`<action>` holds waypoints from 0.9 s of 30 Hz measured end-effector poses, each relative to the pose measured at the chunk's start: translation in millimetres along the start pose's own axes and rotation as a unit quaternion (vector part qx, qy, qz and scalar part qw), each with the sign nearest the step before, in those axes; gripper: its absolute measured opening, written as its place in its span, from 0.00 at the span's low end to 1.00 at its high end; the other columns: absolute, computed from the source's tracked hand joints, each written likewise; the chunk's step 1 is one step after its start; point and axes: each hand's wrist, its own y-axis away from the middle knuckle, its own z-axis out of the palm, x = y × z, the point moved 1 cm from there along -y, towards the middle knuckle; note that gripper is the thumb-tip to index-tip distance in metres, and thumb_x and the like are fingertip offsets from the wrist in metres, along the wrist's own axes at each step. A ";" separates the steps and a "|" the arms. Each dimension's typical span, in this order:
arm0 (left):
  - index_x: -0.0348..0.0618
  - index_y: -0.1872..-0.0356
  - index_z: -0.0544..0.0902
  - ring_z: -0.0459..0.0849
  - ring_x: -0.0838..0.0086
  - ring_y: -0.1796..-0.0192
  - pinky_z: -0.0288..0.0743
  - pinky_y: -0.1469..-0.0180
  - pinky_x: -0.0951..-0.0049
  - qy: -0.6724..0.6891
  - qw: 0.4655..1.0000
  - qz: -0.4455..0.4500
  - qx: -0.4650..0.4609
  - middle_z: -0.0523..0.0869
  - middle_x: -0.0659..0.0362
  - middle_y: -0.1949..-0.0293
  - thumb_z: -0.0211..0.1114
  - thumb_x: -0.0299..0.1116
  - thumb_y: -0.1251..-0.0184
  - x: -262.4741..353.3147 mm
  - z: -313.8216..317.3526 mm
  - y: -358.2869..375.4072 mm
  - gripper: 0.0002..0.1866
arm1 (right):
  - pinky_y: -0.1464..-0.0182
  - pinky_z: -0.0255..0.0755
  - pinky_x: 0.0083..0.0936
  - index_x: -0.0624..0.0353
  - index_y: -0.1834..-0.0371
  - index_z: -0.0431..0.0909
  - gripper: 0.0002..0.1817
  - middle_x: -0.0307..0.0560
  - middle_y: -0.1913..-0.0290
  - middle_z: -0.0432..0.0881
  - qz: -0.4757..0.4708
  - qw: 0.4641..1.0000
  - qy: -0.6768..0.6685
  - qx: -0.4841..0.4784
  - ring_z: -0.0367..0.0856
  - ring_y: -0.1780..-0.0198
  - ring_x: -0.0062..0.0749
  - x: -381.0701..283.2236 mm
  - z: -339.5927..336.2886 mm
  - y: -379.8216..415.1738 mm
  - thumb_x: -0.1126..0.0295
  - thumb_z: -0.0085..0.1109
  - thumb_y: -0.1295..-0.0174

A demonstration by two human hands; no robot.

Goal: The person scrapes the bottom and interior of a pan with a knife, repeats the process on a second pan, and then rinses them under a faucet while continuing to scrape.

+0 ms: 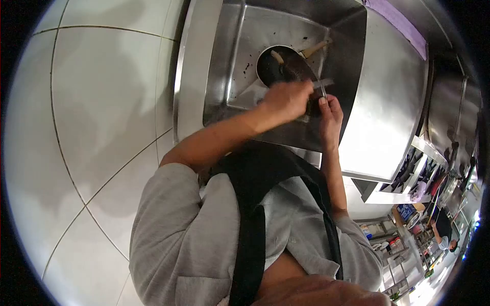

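Over the sink, my left hand (288,99) is closed and slightly blurred, its knuckles toward the right hand; what it grips is hidden. My right hand (331,112) pinches a thin metal strip (322,90) between thumb and fingers. A pale grey flat piece shows beside the strip, too blurred to name. Beneath both hands a dark round pan (268,65) lies in the sink, partly covered by a dark brown surface I cannot make out. A short light-coloured handle (277,57) shows over the pan, and a wooden handle (315,49) sticks out behind it.
The steel sink (232,56) has dark crumbs on its bottom. A steel counter (390,102) adjoins it on the right, with a purple cloth (400,23) along its far edge. White tiles (102,102) are at left. Stove grates (416,171) and another person (444,232) are farther right.
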 end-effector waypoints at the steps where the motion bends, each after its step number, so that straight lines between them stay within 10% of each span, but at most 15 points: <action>1: 0.39 0.62 0.78 0.85 0.48 0.63 0.77 0.61 0.50 0.001 0.999 -0.036 0.037 0.85 0.45 0.69 0.56 0.29 0.40 -16.8 -11.6 -11.9 0.07 | 0.59 0.60 0.16 0.59 0.61 0.76 0.10 0.31 0.69 0.72 -0.001 1.000 -0.004 0.001 0.65 0.65 0.16 -1.1 -1.2 3.0 0.63 0.57 0.33; 3: 0.42 0.56 0.82 0.85 0.54 0.56 0.78 0.52 0.55 -0.034 0.991 -0.128 -0.016 0.86 0.46 0.61 0.56 0.31 0.40 -78.8 -31.0 -42.9 0.13 | 0.58 0.60 0.16 0.60 0.62 0.76 0.10 0.31 0.68 0.73 -0.006 1.000 -0.012 -0.004 0.65 0.64 0.16 -4.6 -3.0 7.5 0.63 0.58 0.34; 7: 0.38 0.56 0.82 0.85 0.56 0.62 0.76 0.57 0.60 0.121 0.992 -0.028 0.027 0.85 0.47 0.65 0.60 0.37 0.35 -84.0 -28.4 -65.1 0.14 | 0.57 0.59 0.17 0.60 0.63 0.76 0.07 0.32 0.68 0.73 -0.007 0.996 -0.088 -0.011 0.65 0.64 0.17 4.7 -9.2 7.0 0.67 0.57 0.34; 8: 0.44 0.48 0.81 0.82 0.70 0.70 0.75 0.67 0.68 0.167 0.984 0.041 0.049 0.84 0.55 0.69 0.62 0.41 0.34 -94.1 -20.3 -72.4 0.18 | 0.56 0.59 0.17 0.60 0.62 0.76 0.06 0.32 0.67 0.73 -0.004 0.991 -0.129 -0.031 0.67 0.63 0.18 15.3 -14.0 3.5 0.69 0.56 0.34; 12: 0.45 0.43 0.77 0.67 0.88 0.83 0.58 0.83 0.82 0.390 0.869 -0.096 -0.288 0.73 0.69 0.78 0.61 0.39 0.31 -91.3 -44.8 -83.3 0.19 | 0.51 0.63 0.21 0.61 0.59 0.75 0.08 0.38 0.63 0.78 -0.004 0.975 -0.219 -0.026 0.72 0.59 0.22 19.6 -34.6 5.4 0.69 0.52 0.34; 17: 0.43 0.61 0.78 0.64 0.89 0.84 0.54 0.84 0.82 0.401 0.845 -0.068 -0.347 0.69 0.71 0.84 0.63 0.38 0.33 -72.4 -57.7 -92.8 0.10 | 0.49 0.63 0.22 0.61 0.59 0.75 0.09 0.39 0.61 0.78 0.041 0.966 -0.249 -0.065 0.72 0.57 0.22 -20.0 -31.2 15.6 0.67 0.51 0.33; 20: 0.43 0.63 0.79 0.65 0.86 0.84 0.56 0.83 0.79 0.313 0.879 -0.072 -0.352 0.69 0.70 0.84 0.64 0.41 0.34 -56.7 -50.8 -87.8 0.11 | 0.53 0.63 0.19 0.61 0.59 0.77 0.10 0.36 0.64 0.76 0.022 0.994 0.027 -0.108 0.71 0.59 0.21 -26.8 -26.0 4.2 0.65 0.55 0.33; 23: 0.43 0.63 0.79 0.69 0.82 0.82 0.61 0.79 0.74 0.137 0.961 0.132 -0.203 0.72 0.67 0.82 0.64 0.43 0.35 -73.1 -11.0 -95.4 0.13 | 0.54 0.63 0.19 0.61 0.59 0.76 0.12 0.36 0.64 0.76 0.003 0.988 0.066 -0.137 0.70 0.59 0.20 28.2 -22.2 -15.0 0.62 0.55 0.32; 27: 0.39 0.60 0.78 0.78 0.70 0.68 0.70 0.64 0.66 0.190 0.948 -0.042 -0.250 0.80 0.58 0.73 0.60 0.43 0.33 -61.4 -22.1 -85.2 0.16 | 0.56 0.63 0.19 0.61 0.59 0.76 0.12 0.35 0.67 0.75 0.001 0.995 0.004 -0.099 0.69 0.62 0.19 42.5 -5.4 -17.4 0.61 0.55 0.32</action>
